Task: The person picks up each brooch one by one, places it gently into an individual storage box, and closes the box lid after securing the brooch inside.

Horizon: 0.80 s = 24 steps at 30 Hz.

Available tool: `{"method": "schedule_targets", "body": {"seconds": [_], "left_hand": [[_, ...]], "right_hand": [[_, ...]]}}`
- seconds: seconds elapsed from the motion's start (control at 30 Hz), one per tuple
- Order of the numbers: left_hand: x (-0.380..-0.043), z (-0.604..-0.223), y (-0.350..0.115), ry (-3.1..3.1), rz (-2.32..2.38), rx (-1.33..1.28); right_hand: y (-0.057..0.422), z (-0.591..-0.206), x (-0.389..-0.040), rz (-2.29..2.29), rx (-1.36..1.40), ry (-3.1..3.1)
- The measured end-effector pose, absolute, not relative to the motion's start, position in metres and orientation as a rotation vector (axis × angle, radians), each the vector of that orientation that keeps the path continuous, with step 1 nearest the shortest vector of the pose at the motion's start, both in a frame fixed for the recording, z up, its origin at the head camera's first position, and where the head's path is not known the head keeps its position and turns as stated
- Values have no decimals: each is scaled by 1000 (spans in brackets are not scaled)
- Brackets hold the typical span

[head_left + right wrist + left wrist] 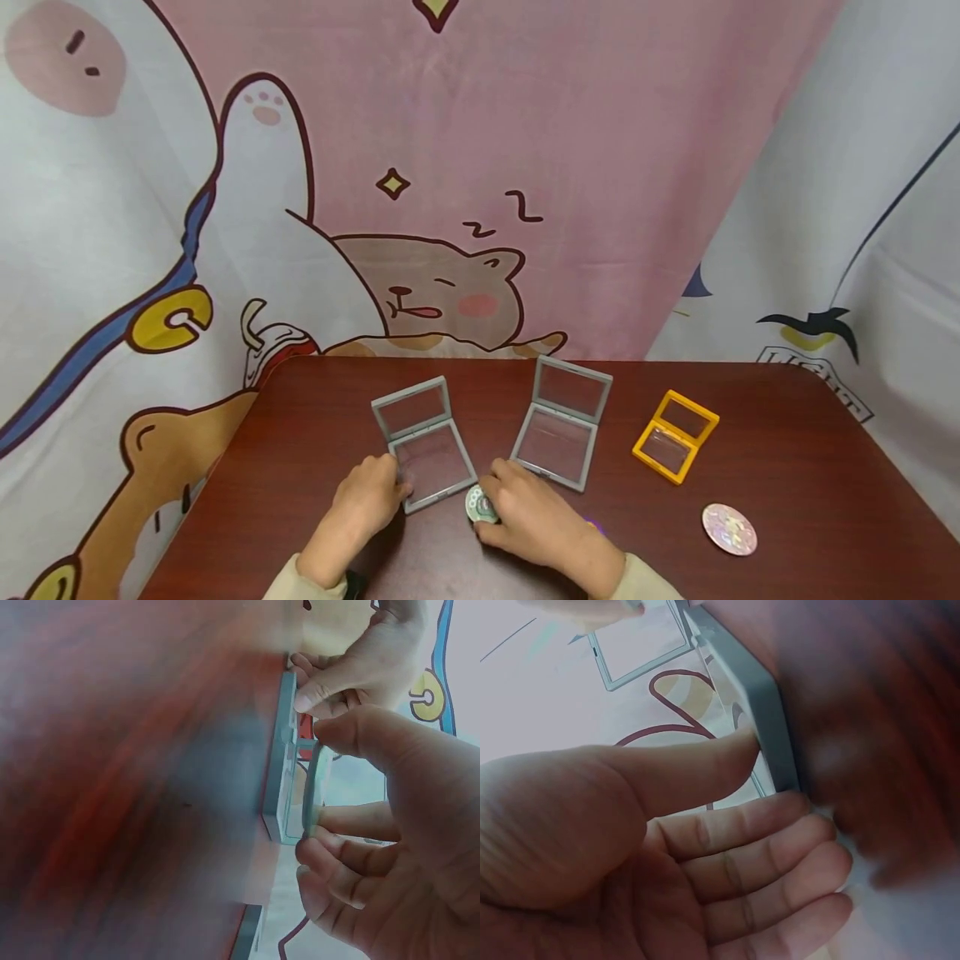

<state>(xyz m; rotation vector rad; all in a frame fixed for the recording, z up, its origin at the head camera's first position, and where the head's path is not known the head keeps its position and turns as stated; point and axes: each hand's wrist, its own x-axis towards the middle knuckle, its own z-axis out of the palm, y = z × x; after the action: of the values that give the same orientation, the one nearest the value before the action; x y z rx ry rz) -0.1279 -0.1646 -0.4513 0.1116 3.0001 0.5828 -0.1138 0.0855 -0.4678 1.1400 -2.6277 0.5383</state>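
pinching green disc [477, 504] with right hand [528, 518], holding edge of hinged grey case [422, 431] with left hand [367, 500]

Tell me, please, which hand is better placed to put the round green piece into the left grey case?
Probably the right hand: it pinches the round green piece close to the left grey case, while the left hand holds that case's edge and could steady it.

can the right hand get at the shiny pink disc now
Probably not yet: the right hand pinches the pale green disc. Emptied, it likely could, since the shiny pink disc lies uncovered on the table.
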Motion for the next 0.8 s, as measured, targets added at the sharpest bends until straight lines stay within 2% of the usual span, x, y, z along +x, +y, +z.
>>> {"method": "schedule_targets", "body": {"seconds": [0.8], "left_hand": [[-121, -448, -163, 2959, 581, 211]], "right_hand": [[68, -459, -133, 642, 1055, -2630]]}}
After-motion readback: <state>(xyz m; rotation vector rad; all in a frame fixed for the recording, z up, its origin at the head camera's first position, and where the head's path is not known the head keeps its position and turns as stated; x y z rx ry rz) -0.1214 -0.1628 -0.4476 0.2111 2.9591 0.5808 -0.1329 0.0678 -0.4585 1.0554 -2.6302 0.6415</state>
